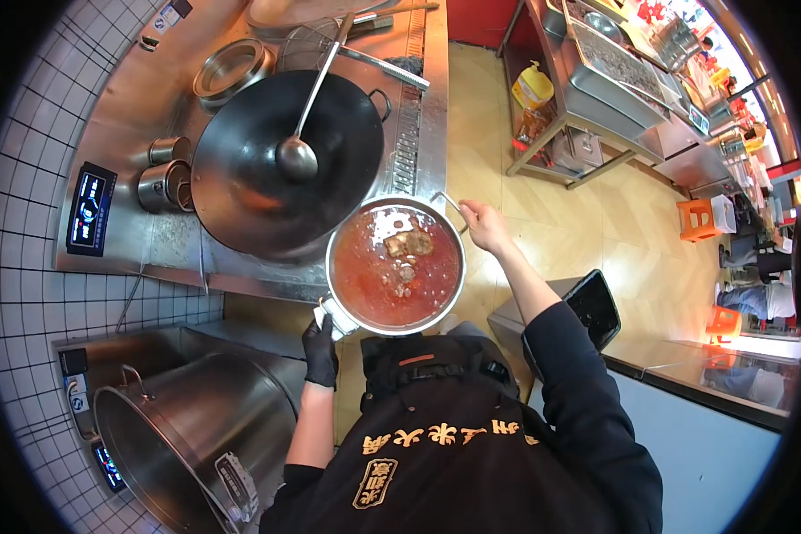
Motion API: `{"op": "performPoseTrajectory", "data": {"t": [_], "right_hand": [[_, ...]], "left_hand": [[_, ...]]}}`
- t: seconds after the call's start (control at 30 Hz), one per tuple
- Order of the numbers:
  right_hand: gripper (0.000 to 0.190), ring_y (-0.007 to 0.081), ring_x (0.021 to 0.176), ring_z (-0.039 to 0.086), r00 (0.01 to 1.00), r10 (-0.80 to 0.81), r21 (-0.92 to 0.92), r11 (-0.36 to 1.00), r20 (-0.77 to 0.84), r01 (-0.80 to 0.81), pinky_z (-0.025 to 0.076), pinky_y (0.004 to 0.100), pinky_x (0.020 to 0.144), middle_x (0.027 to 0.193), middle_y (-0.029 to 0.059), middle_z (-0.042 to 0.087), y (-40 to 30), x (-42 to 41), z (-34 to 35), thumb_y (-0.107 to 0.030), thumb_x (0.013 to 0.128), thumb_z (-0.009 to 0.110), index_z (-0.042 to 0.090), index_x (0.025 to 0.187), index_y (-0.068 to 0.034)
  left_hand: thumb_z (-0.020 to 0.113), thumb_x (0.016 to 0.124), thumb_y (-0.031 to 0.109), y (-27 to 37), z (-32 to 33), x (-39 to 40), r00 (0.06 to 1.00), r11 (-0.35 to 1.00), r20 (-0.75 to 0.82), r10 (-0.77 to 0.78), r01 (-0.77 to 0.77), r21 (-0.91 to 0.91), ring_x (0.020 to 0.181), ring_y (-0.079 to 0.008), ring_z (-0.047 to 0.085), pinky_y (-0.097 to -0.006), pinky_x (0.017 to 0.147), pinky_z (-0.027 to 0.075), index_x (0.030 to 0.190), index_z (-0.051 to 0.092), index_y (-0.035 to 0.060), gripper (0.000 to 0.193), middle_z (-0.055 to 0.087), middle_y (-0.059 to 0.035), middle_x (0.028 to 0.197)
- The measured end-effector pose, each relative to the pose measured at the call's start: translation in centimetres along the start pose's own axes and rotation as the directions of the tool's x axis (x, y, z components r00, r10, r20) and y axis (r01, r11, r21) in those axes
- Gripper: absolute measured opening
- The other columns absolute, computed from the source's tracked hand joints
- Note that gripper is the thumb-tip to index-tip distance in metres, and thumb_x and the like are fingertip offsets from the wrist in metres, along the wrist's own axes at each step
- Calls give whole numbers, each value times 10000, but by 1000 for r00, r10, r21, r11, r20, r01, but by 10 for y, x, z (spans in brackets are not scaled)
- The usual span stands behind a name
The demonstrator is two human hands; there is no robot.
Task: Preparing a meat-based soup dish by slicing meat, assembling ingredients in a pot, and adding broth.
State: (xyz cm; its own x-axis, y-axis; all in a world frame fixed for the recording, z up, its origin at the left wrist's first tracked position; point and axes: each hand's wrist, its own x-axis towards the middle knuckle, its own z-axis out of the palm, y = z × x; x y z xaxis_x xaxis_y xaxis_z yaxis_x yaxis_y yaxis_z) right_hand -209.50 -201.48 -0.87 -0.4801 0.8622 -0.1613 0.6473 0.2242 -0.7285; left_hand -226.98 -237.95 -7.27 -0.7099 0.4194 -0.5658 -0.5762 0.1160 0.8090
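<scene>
A two-handled steel pot (396,265) of red, oily broth with brown chunks (408,243) floating in it is held in front of my body, beside the stove's edge. My left hand (320,354), in a black glove, grips its near-left handle through a folded white cloth (334,322). My bare right hand (486,225) is closed around the metal handle at its far right. Up and to the left, a large black wok (240,173) sits on the steel stove, and a ladle (298,159) rests bowl-down inside it.
Steel cups (165,185), a ring-shaped steel vessel (232,70) and a wire strainer (307,45) surround the wok. A large stockpot (207,407) stands lower left. An open bin (593,310) is at my right. Beyond are a steel worktable (614,127), an orange stool (697,219) and people (761,300).
</scene>
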Motion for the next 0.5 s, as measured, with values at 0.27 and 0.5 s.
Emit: {"op": "performPoseTrajectory", "data": {"t": [0.27,0.5], "right_hand": [[257,267,821,652,958,114,-16,993,262,-114,488,379,758,820,154,675,9,24,10,-231,897,536,692,960,-38],[203,168,637,569,969,109,196,968,223,-154,456,325,611,659,86,615,66,31,-20,-164,883,563,690,897,-5]], "left_hand": [[595,912,74,1,10,-10,994,996,-106,29,-20,85,800,-115,617,-285,723,494,1102,645,-32,223,672,-42,952],[605,900,68,27,60,-28,988,947,-114,107,-66,316,766,-96,591,-262,693,481,1035,671,-50,191,673,-41,909]]}}
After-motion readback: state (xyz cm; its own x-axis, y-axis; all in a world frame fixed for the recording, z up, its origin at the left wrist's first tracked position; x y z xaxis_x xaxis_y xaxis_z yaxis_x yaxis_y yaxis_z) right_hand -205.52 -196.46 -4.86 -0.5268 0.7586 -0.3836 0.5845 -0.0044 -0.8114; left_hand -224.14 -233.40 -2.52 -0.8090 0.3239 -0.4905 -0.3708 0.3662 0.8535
